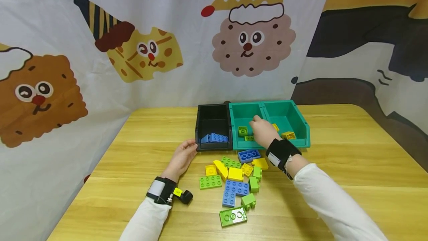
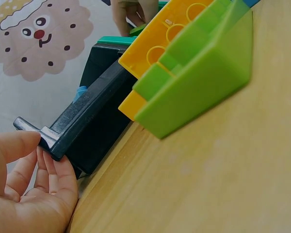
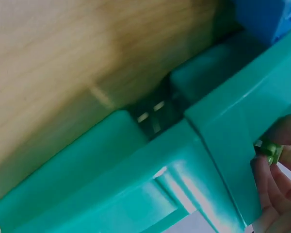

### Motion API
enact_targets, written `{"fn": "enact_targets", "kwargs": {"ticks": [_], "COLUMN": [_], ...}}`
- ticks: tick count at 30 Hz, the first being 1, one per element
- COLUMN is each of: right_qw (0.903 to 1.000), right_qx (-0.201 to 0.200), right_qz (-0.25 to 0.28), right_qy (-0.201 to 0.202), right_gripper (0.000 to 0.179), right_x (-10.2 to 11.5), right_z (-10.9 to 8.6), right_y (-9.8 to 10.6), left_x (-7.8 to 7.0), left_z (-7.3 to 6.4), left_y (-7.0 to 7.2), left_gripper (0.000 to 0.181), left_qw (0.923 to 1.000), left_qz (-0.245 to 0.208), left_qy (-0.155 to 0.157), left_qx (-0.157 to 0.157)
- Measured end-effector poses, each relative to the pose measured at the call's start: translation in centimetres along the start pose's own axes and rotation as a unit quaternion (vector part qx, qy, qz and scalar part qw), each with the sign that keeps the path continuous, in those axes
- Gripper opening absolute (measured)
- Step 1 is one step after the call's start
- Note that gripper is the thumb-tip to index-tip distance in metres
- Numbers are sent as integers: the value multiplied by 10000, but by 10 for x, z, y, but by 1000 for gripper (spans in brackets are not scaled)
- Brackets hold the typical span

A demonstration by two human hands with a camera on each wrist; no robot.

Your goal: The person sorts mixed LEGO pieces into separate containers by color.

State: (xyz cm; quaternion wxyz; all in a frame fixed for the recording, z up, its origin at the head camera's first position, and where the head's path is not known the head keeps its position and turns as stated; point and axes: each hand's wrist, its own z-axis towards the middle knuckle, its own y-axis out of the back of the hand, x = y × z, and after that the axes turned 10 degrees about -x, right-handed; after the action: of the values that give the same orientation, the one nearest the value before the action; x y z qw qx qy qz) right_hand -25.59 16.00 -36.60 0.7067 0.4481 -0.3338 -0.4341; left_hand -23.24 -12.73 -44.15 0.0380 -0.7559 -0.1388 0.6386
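Observation:
My left hand is at the front left corner of the black bin. In the left wrist view its thumb and fingers pinch that corner. Blue bricks lie inside the bin. Over the middle divider of the teal double bin reaches my right hand. Between its fingertips, in the right wrist view, is a small green brick, partly hidden by the fingers. The left teal compartment contains green bricks; yellow bricks lie in the right one.
Loose bricks are heaped in front of the bins: a blue brick near the teal front, yellow bricks, joined-looking blue bricks and green bricks. Nearest the front lies an overturned green brick. A printed cloth hangs behind the wooden table.

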Motion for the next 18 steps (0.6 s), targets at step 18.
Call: {"fn": "enact_targets", "kwargs": {"ticks": [18], "right_qw": [9977], "right_qx": [592], "right_qz": [-170], "right_qy": [284], "right_gripper": [26], "right_x": [3], "right_z": [5], "right_y": [-8], "left_x": [2], "left_z": [2], "left_y": [0], "left_gripper": [19], "left_qw": [9999], "left_qz": [-133], "left_qy": [-33], "left_qx": [52]}}
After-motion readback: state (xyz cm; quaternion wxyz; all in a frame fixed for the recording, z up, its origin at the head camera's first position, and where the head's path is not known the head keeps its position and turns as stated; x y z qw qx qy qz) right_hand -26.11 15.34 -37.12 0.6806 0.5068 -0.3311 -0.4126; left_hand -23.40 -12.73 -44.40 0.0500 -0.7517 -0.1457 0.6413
